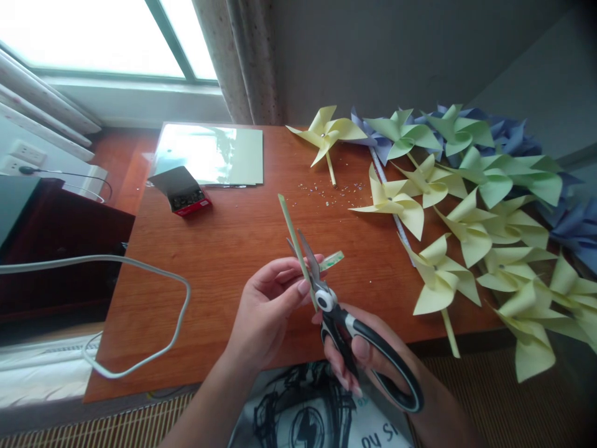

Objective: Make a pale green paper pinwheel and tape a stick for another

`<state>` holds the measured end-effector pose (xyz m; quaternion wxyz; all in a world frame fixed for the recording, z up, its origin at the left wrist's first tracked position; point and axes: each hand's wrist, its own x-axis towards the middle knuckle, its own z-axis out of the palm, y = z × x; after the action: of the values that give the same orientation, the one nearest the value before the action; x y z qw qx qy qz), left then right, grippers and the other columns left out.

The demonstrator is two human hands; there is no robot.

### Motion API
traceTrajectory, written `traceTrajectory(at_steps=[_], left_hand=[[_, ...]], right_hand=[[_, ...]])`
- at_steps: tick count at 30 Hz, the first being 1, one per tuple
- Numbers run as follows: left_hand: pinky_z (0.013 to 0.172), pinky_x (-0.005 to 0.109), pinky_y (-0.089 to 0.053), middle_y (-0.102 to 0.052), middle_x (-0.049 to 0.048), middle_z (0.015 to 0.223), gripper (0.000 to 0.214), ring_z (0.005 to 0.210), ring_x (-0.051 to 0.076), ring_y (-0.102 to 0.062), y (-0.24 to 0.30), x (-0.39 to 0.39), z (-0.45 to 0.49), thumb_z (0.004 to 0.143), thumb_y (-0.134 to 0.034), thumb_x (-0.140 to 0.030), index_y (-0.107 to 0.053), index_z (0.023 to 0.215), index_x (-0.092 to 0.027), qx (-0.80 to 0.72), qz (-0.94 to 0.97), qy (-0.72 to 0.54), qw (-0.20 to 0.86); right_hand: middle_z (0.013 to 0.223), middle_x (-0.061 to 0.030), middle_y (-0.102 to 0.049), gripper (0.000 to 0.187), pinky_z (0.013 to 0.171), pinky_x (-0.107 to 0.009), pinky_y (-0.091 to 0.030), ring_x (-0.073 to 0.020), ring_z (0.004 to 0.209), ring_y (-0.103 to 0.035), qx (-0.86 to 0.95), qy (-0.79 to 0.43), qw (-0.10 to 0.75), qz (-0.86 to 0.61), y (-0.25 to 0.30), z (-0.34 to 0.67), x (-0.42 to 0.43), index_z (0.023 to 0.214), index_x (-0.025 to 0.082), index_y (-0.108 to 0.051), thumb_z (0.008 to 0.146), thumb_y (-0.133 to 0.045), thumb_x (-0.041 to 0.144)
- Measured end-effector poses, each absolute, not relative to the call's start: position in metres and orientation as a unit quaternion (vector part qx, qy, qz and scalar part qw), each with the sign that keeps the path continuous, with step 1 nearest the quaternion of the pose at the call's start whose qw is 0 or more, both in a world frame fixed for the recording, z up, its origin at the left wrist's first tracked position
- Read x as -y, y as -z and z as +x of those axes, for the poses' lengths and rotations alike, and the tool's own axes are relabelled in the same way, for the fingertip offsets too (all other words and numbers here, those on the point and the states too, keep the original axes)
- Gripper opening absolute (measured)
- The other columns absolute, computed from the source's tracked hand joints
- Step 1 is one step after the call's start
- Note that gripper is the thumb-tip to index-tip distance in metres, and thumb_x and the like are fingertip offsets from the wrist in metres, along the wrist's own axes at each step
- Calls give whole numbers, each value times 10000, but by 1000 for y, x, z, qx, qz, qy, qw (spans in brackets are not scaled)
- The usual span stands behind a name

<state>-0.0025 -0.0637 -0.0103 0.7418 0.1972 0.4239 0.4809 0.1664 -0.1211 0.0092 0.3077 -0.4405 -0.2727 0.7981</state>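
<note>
My left hand (pixel 263 305) pinches a thin pale green paper stick (pixel 290 233) between thumb and fingers, its far end pointing up and away. A short strip with green print (pixel 333 261) pokes out beyond the fingertips of that hand; whether it is held there or part of something else I cannot tell. My right hand (pixel 387 339) grips black-and-white scissors (pixel 326 300), with fingers through the handle loops. The scissor blades are parted near the lower part of the stick, close to my left fingertips. Whether they touch the stick is unclear.
Yellow pinwheels (pixel 436 270), green pinwheels (pixel 489 177) and purple pinwheels (pixel 513 134) crowd the right side. A red box (pixel 193 205) of small pieces stands open near pale sheets (pixel 252 155). Scraps (pixel 329 193) lie mid-table. A white cable (pixel 184 298) loops across the left.
</note>
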Motion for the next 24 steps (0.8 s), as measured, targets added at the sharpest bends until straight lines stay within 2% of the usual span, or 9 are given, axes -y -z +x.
traceTrajectory(at_steps=[5,12,15,20,24], left_hand=[[737,325,-627,-782,100,1154,178,1036,305,-748,11,64,-2,768,-825,-156,-749,924,-196,-422,205,-479,742],[762,284,-618,-794,76,1123,162,997,255,-761,13,63,-4,779,-814,-134,-763,914,-209,-418,207,-483,741],[769,291,-618,-795,83,1122,169,997,259,-761,13,62,-5,764,-830,-144,-764,907,-206,-420,202,-487,739],[800,298,-612,-795,97,1118,168,1019,262,-754,14,62,-5,754,-840,-147,-770,898,-198,-419,206,-490,736],[796,299,-612,-797,90,1110,155,1025,264,-751,15,62,-5,770,-826,-141,-769,901,-200,-416,210,-490,736]], right_hand=[[731,-4,-549,577,510,-220,-373,-105,570,-479,272,-791,307,-454,-8,167,122,1149,176,-583,855,-640,669],[700,26,-525,561,454,-182,-348,-76,514,-462,270,-821,296,-407,3,170,118,1115,173,-557,846,-678,650],[709,15,-533,546,459,-197,-350,-84,527,-464,279,-809,290,-428,0,169,117,1048,170,-576,841,-675,666],[714,1,-543,613,478,-220,-323,-100,547,-442,281,-799,311,-432,-5,167,119,1122,166,-590,819,-673,692],[713,4,-505,577,504,-232,-287,-109,585,-409,256,-796,330,-438,-5,166,120,1105,180,-610,830,-663,684]])
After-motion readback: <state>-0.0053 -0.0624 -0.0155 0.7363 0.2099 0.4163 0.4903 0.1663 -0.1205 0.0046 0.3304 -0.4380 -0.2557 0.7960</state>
